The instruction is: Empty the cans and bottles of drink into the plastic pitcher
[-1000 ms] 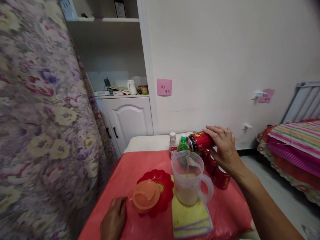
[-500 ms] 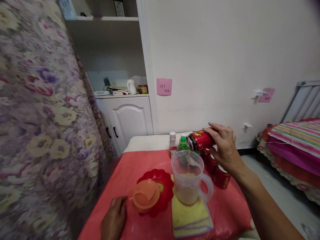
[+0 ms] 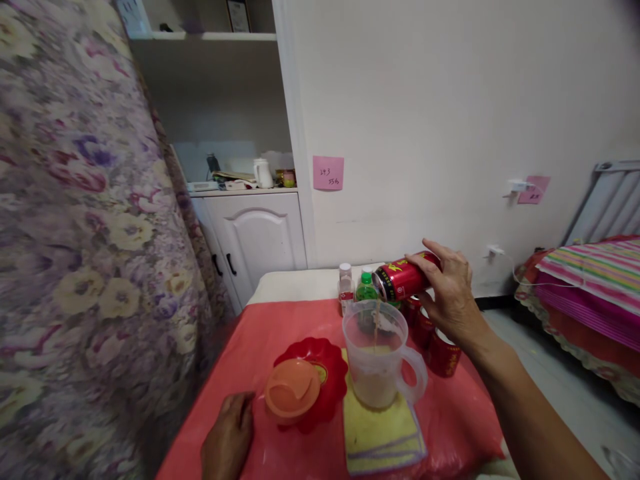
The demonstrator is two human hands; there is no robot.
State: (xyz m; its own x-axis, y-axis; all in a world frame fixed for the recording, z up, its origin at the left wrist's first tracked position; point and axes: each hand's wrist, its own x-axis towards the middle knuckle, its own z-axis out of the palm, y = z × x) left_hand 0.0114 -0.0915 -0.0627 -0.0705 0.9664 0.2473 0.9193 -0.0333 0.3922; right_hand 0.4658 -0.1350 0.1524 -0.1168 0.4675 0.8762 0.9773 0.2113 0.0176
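Note:
My right hand (image 3: 447,287) grips a red drink can (image 3: 406,277) tilted with its mouth to the left. A thin brownish stream falls from it into a clear plastic measuring jug (image 3: 376,373), which holds some pale liquid at the bottom. The jug stands upright on a folded yellow cloth (image 3: 383,433), its handle to the right. My left hand (image 3: 229,433) rests on the red table cover with its fingers curled in and nothing visible in them. Near it, an orange bowl-like piece (image 3: 293,390) sits on a red scalloped dish (image 3: 333,370).
Several red cans (image 3: 445,353) stand right of the jug. Behind it are a green-capped bottle (image 3: 367,287) and a clear bottle (image 3: 345,290) with a pale cap. A floral curtain (image 3: 100,233) hangs at the left. The bed (image 3: 595,287) is at the right.
The fingers of my right hand have shifted a little on the can, the index finger lifting slightly. The stream still runs into the jug, and my left hand stays put.

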